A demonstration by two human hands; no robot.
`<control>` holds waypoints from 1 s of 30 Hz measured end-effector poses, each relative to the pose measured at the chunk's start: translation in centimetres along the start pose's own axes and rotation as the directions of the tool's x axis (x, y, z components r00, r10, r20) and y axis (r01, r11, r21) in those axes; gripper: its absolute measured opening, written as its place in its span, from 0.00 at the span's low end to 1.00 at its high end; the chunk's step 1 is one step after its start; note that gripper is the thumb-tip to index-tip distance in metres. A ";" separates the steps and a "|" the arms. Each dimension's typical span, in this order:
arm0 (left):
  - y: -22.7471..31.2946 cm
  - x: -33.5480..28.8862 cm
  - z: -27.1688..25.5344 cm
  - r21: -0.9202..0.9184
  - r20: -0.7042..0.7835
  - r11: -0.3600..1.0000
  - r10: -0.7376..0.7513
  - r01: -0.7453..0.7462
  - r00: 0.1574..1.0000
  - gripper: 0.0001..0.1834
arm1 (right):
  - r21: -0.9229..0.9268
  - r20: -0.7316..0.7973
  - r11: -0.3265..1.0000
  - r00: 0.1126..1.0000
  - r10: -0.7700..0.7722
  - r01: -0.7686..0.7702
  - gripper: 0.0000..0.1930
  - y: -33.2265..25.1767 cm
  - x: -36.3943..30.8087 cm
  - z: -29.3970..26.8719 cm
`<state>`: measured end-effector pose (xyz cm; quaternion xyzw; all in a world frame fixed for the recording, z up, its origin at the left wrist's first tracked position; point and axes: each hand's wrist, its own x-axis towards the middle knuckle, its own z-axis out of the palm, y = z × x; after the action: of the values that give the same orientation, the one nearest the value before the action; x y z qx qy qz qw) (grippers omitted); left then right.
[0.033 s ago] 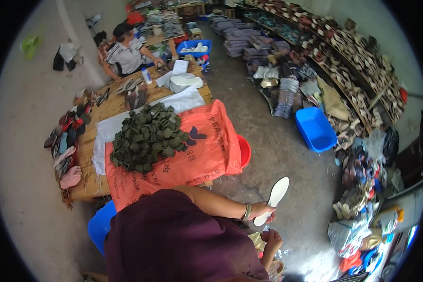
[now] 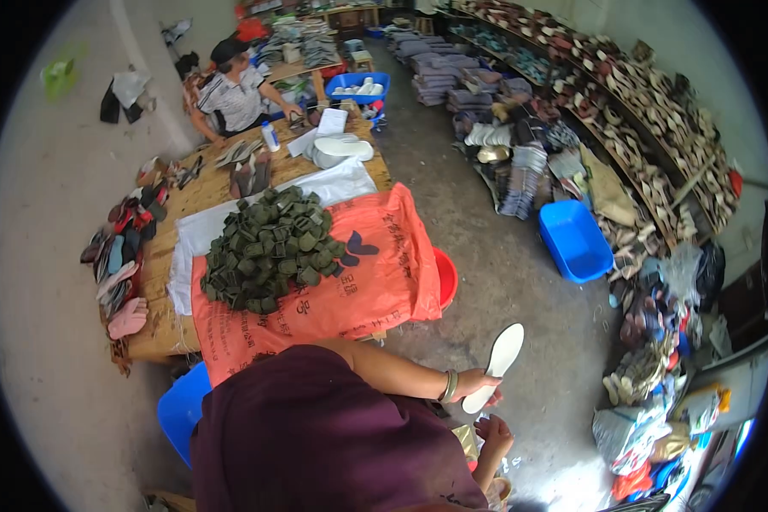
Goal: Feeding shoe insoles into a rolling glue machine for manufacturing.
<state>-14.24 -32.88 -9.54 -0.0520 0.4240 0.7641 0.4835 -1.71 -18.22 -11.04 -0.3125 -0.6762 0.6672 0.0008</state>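
My left hand (image 2: 478, 388), with bangles at its wrist, grips a white insole (image 2: 505, 352) near its lower end. The insole points up and to the right, over the concrete floor. Just below it, my right hand (image 2: 493, 435) is closed with its fingers curled. Whatever it may hold is too small to make out. A gold-coloured item (image 2: 466, 439) shows beside the right wrist, partly hidden by my dark purple clothing. On the table to my left, a heap of dark green fabric pieces (image 2: 269, 247) lies on an orange sack (image 2: 384, 256), with two dark cut pieces (image 2: 361, 246) beside it.
A co-worker (image 2: 230, 94) sits at the far side of the wooden table (image 2: 158, 299). A red bucket (image 2: 446, 277) stands by its right edge. Blue tubs (image 2: 575, 243) are on the floor. Shoe-part shelves (image 2: 648, 111) and piled bags (image 2: 627, 435) line the right side.
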 end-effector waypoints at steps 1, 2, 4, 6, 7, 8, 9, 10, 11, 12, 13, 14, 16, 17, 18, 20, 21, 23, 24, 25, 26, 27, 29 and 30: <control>0.9 -0.1 -0.4 0.010 0.040 0.999 -0.032 0.032 0.999 0.19 | 0.061 0.004 0.998 1.000 -0.025 0.024 0.10 -0.7 0.5 0.9; 1.8 -0.2 -0.7 -0.059 0.105 0.998 -0.014 0.020 0.994 0.21 | 0.086 -0.011 0.994 0.998 -0.067 0.068 0.10 -1.4 1.0 1.9; 3.8 -0.4 -1.2 -0.191 0.220 0.981 0.062 -0.019 0.974 0.24 | 0.151 -0.017 0.977 0.988 -0.151 0.152 0.10 -3.1 2.0 4.0; 5.9 -0.4 -1.6 -0.245 0.192 0.959 0.191 -0.141 0.962 0.27 | 0.024 -0.024 0.982 0.982 -0.185 0.186 0.09 -5.3 2.8 5.4; 7.0 -0.3 -1.7 -0.266 0.169 0.946 0.235 -0.185 0.957 0.28 | -0.010 -0.034 0.977 0.977 -0.211 0.211 0.09 -6.5 3.1 5.9; 8.1 -0.3 -1.7 -0.283 0.146 0.932 0.275 -0.226 0.950 0.28 | -0.035 -0.024 0.962 0.962 -0.273 0.272 0.09 -7.7 3.5 6.5; 9.1 -0.1 -1.6 -0.278 0.160 0.930 0.291 -0.239 0.943 0.28 | -0.089 -0.027 0.954 0.957 -0.288 0.285 0.08 -9.0 3.8 7.0; 10.0 0.1 -1.3 -0.273 0.175 0.928 0.306 -0.252 0.936 0.29 | -0.148 -0.068 0.952 0.957 -0.281 0.269 0.08 -10.2 4.1 7.5; 10.8 0.3 -0.9 -0.270 0.212 0.917 0.353 -0.292 0.911 0.29 | -0.191 -0.064 0.937 0.949 -0.309 0.292 0.08 -11.5 4.5 8.0; 11.5 0.6 -0.4 -0.285 0.217 0.929 0.302 -0.235 0.928 0.29 | -0.259 -0.074 0.924 0.948 -0.309 0.281 0.09 -12.5 4.8 8.5; 12.1 0.9 0.4 -0.301 0.244 0.932 0.279 -0.201 0.929 0.29 | -0.294 -0.085 0.894 0.922 -0.379 0.340 0.10 -13.4 5.2 9.3; 12.5 1.2 1.3 -0.297 0.229 0.933 0.275 -0.202 0.934 0.30 | -0.354 -0.108 0.862 0.900 -0.422 0.362 0.12 -14.1 5.5 10.0; 13.5 2.0 3.1 -0.174 0.142 0.882 0.462 -0.438 0.875 0.30 | -0.299 -0.145 0.848 0.857 -0.494 0.438 0.17 -14.8 5.9 11.5; 14.0 2.4 4.0 -0.141 0.083 0.843 0.532 -0.519 0.842 0.30 | -0.179 -0.160 0.851 0.838 -0.521 0.494 0.19 -14.9 6.0 11.9; 14.4 2.7 4.7 -0.088 0.041 0.798 0.600 -0.596 0.799 0.31 | -0.056 -0.100 0.847 0.841 -0.532 0.529 0.22 -14.8 6.2 12.4; 15.2 3.5 5.2 -0.020 0.023 0.862 0.507 -0.507 0.862 0.32 | 0.022 -0.028 0.866 0.866 -0.499 0.499 0.29 -14.6 6.4 12.6; 15.5 3.9 5.3 -0.028 0.053 0.889 0.459 -0.458 0.887 0.32 | 0.057 -0.001 0.901 0.903 -0.430 0.429 0.31 -14.6 6.5 12.4; 15.7 5.0 5.3 -0.037 0.110 0.875 0.484 -0.483 0.868 0.32 | 0.054 0.019 0.921 0.921 -0.388 0.387 0.32 -14.6 6.5 12.0; 15.8 5.6 5.3 -0.046 0.133 0.831 0.555 -0.554 0.821 0.32 | 0.014 0.013 0.910 0.910 -0.414 0.413 0.33 -14.6 6.5 11.9; 15.8 6.1 5.2 -0.027 0.156 0.793 0.604 -0.608 0.781 0.32 | -0.016 0.012 0.905 0.905 -0.425 0.426 0.34 -14.8 6.3 11.7; 15.7 6.6 5.1 -0.030 0.136 0.796 0.602 -0.604 0.787 0.32 | -0.074 0.009 0.881 0.884 -0.468 0.467 0.34 -15.0 6.0 11.7; 15.7 7.1 5.0 -0.004 0.116 0.811 0.581 -0.585 0.805 0.33 | -0.122 0.010 0.861 0.868 -0.496 0.493 0.35 -15.1 5.7 11.8; 15.7 7.7 4.6 -0.005 0.115 0.824 0.563 -0.567 0.818 0.33 | -0.175 0.033 0.810 0.825 -0.564 0.560 0.36 -15.4 4.6 12.3; 15.8 7.9 4.3 -0.046 0.130 0.830 0.557 -0.556 0.820 0.34 | -0.207 0.030 0.809 0.830 -0.557 0.550 0.36 -15.5 4.1 12.6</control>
<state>-29.34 -27.09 -1.20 0.1254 0.3838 0.8749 0.2675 -16.84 -26.56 -0.09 -0.1111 -0.8033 0.5589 0.1734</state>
